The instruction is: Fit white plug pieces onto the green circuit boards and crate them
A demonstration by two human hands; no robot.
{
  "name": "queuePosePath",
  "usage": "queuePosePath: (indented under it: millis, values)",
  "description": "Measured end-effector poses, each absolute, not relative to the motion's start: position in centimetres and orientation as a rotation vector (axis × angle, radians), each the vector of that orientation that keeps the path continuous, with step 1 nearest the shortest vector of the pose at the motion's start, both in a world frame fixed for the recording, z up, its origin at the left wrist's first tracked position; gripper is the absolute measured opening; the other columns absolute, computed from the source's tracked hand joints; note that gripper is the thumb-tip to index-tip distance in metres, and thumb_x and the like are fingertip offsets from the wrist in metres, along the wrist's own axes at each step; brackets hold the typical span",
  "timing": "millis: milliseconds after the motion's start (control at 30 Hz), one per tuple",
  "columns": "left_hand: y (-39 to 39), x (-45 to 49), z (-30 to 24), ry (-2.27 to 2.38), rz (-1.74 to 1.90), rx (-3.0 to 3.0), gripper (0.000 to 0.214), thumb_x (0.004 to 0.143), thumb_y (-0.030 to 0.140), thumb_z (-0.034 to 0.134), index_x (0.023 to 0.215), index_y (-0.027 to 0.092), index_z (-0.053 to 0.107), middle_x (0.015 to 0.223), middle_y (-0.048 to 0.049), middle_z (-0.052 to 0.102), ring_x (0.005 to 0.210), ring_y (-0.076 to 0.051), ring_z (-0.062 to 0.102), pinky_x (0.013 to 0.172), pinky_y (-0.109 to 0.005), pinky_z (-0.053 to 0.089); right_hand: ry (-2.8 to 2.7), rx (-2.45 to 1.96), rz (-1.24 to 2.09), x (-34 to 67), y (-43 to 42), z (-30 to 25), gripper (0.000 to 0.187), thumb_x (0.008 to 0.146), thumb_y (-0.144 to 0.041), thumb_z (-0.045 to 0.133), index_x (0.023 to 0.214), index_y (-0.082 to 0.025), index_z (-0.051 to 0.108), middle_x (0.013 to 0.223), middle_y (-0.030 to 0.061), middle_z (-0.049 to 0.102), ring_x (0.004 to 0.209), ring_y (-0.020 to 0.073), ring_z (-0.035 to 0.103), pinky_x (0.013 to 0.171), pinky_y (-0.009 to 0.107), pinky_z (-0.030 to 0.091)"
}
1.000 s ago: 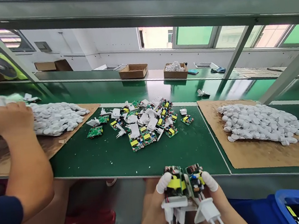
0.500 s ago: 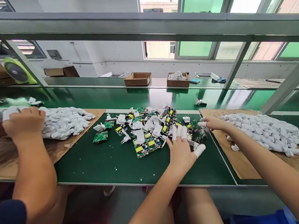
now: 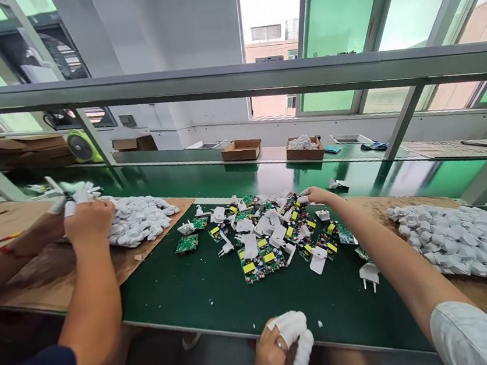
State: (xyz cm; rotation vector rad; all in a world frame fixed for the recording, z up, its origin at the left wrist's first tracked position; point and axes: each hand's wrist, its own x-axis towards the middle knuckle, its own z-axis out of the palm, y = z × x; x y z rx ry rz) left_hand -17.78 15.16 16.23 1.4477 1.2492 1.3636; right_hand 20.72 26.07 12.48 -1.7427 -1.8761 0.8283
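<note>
My left hand (image 3: pixel 283 342) is low in the middle, by the bench's front edge. White finger covers are on its curled fingers, and whatever may be inside them is hidden. Reaching over the far right side of a heap, my right hand (image 3: pixel 315 194) has its fingertips together among the parts; I cannot make out what they grip. In the heap lie green circuit boards (image 3: pixel 186 244) with yellow blocks, mixed with white plug housings (image 3: pixel 249 246). Under my right forearm, a two-pin white plug (image 3: pixel 369 273) lies apart, near another white plug piece (image 3: pixel 318 259).
At left a co-worker's hands (image 3: pixel 89 220) work beside a pile of white housings (image 3: pixel 139 218) on cardboard. A larger white pile (image 3: pixel 469 236) lies at right on brown cardboard (image 3: pixel 374 208). Behind stand two cardboard boxes (image 3: pixel 242 150), under a metal rail (image 3: pixel 232 84).
My left hand, spread over the heap's front before, is drawn back toward me and curled. My right hand has moved left and farther over the heap. The view has tilted up.
</note>
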Motion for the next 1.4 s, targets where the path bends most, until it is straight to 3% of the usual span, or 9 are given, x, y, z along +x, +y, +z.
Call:
queuePosePath:
  millis: [133, 300, 467, 600, 700, 800, 933, 1133, 1400]
  values:
    - [19.7, -25.0, 16.9, 1.284, 1.426, 1.438, 0.022, 0.056, 0.031, 0.051, 0.038, 0.018, 0.048, 0.048, -0.0027, 0.056, 0.101, -0.023, 0.05, 0.066, -0.036, 0.042, -1.829, -1.725, 0.909, 20.1, 24.9, 14.8, 0.025, 0.058, -0.034, 0.069, 0.069, -0.014, 0.058, 0.072, 0.0059, 0.059, 0.067, 0.017, 0.052, 0.059, 0.029, 0.045]
    - [22.0, -26.6, 12.4, 1.52, 1.563, 1.601, 0.005, 0.05, 0.018, 0.053, 0.051, 0.021, 0.056, 0.077, 0.0027, 0.061, 0.124, -0.019, 0.02, 0.059, -0.016, 0.043, -1.825, -1.644, 0.699, 19.2, 19.6, 16.8, 0.015, 0.071, -0.024, 0.056, 0.083, -0.015, 0.053, 0.082, 0.0074, 0.057, 0.075, 0.0202, 0.053, 0.064, 0.031, 0.045]
    - [23.4, -28.6, 12.3, 1.709, 1.465, 1.608, 0.008, 0.057, 0.02, 0.056, 0.059, 0.023, 0.062, 0.099, 0.008, 0.058, 0.126, -0.021, 0.013, 0.056, -0.016, 0.043, -1.652, -1.435, 0.285, 20.7, 9.8, 16.9, 0.022, 0.074, -0.034, 0.052, 0.09, -0.018, 0.052, 0.084, 0.0052, 0.057, 0.084, 0.0234, 0.051, 0.077, 0.036, 0.039]
    - [16.7, -19.3, 14.2, 1.483, 1.519, 1.277, 0.011, 0.056, 0.031, 0.064, 0.051, 0.022, 0.059, 0.087, 0.0051, 0.063, 0.118, -0.02, 0.033, 0.059, -0.018, 0.045, -1.194, -1.235, 0.551, 20.6, 1.7, 11.8, 0.029, 0.077, -0.043, 0.049, 0.096, -0.022, 0.052, 0.096, 0.0045, 0.056, 0.091, 0.0218, 0.05, 0.08, 0.032, 0.041]
    - [8.0, -7.6, 12.2, 1.111, 1.326, 1.044, 0.03, 0.061, 0.048, 0.06, 0.08, 0.024, 0.062, 0.088, -0.0001, 0.064, 0.098, -0.02, 0.053, 0.066, -0.024, 0.049, -0.972, -1.215, 0.802, 19.7, -1.9, 7.0, 0.037, 0.073, -0.046, 0.053, 0.103, -0.023, 0.051, 0.104, 0.0054, 0.055, 0.095, 0.0224, 0.05, 0.081, 0.032, 0.042]
    - [1.2, 0.6, 8.2, 1.058, 1.198, 1.017, 0.042, 0.071, 0.047, 0.053, 0.095, 0.013, 0.056, 0.089, -0.0082, 0.062, 0.084, -0.019, 0.058, 0.074, -0.038, 0.048, -0.94, -1.191, 1.098, 19.7, -3.2, 4.7, 0.044, 0.07, -0.049, 0.056, 0.104, -0.021, 0.052, 0.107, 0.0072, 0.054, 0.096, 0.023, 0.05, 0.081, 0.033, 0.042]
    - [-1.6, 2.6, 4.8, 1.032, 1.114, 0.947, 0.052, 0.055, 0.055, 0.063, 0.089, 0.016, 0.062, 0.09, -0.0086, 0.063, 0.089, -0.025, 0.057, 0.078, -0.035, 0.048, -1.073, -1.182, 1.43, 20.9, -3.2, 4.9, 0.046, 0.064, -0.047, 0.064, 0.098, -0.017, 0.057, 0.1, 0.0087, 0.058, 0.089, 0.0239, 0.053, 0.078, 0.037, 0.043]
    - [-1.4, 2.4, 4.2, 1.246, 1.137, 1.047, 0.04, 0.048, 0.053, 0.068, 0.071, 0.02, 0.063, 0.072, -0.0056, 0.065, 0.084, -0.025, 0.058, 0.058, -0.03, 0.046, -1.135, -1.217, 1.251, 20.5, -3.3, 4.3, 0.042, 0.065, -0.043, 0.063, 0.099, -0.018, 0.058, 0.103, 0.0091, 0.057, 0.096, 0.0252, 0.05, 0.087, 0.039, 0.037]
    - [-2.5, 4.5, 3.9, 1.451, 1.226, 1.11, 0.072, 0.074, 0.066, 0.026, 0.065, -0.003, 0.044, 0.04, 0.0008, 0.037, 0.075, -0.015, 0.059, 0.06, -0.027, 0.004, -1.111, -1.434, 1.031, 19.2, -3.1, 3.4, 0.053, 0.065, -0.045, 0.06, 0.108, -0.015, 0.05, 0.105, 0.0116, 0.056, 0.097, 0.0247, 0.051, 0.087, 0.038, 0.038]
